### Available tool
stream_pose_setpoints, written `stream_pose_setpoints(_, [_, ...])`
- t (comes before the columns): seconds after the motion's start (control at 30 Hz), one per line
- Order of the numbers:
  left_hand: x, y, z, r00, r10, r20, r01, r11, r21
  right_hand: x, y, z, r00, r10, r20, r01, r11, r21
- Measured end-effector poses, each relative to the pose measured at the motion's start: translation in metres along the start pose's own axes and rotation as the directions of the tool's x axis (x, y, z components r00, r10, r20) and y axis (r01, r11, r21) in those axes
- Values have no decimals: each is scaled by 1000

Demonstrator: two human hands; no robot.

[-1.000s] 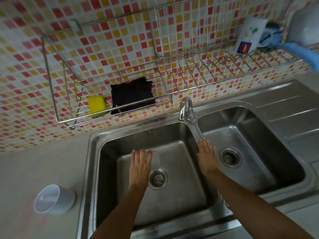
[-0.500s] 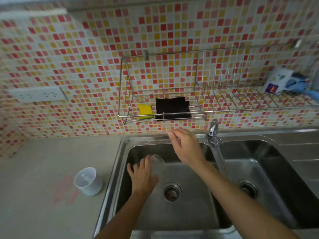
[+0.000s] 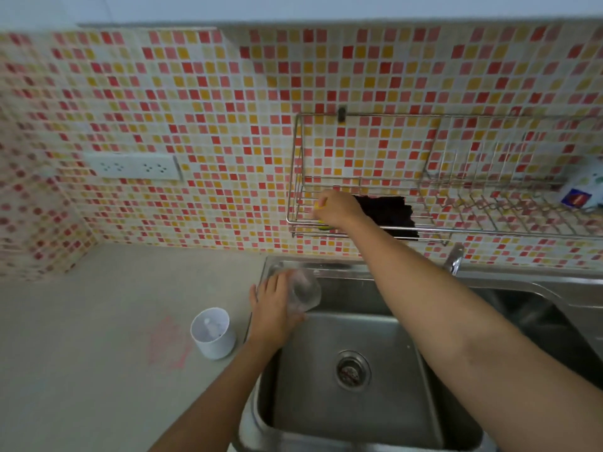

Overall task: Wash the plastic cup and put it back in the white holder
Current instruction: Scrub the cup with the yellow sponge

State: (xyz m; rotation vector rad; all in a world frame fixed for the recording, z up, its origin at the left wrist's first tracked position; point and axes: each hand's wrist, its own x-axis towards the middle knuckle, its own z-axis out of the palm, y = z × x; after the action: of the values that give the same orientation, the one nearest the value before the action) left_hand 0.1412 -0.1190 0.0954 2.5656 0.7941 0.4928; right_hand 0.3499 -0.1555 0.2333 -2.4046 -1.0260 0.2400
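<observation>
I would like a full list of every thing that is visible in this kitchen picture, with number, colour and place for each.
cup: 1, clear plastic, in the left hand over the sink's left edge
holder: 1, white, on the counter left of the sink
sponge: 1, yellow, on the rack under the right hand, mostly hidden
cloth: 1, black, on the rack beside the sponge
rack: 1, metal wire, on the tiled wall
sink: 1, steel, two basins
tap: 1, steel, between the basins
socket: 1, white, on the wall, left
left hand: grip closed on the cup
right hand: on the sponge
</observation>
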Motion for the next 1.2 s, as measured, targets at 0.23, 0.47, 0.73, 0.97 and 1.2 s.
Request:
stream_pose_setpoints(0.23, [-7, -24, 5, 999, 44, 26, -42, 995, -95, -1, 2, 2, 961, 93, -260, -49, 984, 173])
stream_pose_setpoints(0.47, [-3, -27, 7, 987, 157, 41, -146, 972, -186, -121, -4, 11, 658, -231, -717, 403, 912, 76])
stream_pose_setpoints(0.73, [11, 4, 16, 960, 252, 119, -222, 949, -222, -168, 78, 75, 801, -551, -234, 514, 834, -202])
stream_pose_setpoints(0.97, [22, 42, 20, 945, 301, 131, -282, 949, -141, -173, 104, 66, 829, -550, -103, 518, 824, -229])
stream_pose_setpoints(1.2, [20, 77, 29, 921, 326, 211, -300, 943, -147, -162, 143, 37, 799, -598, 60, 588, 758, -283])
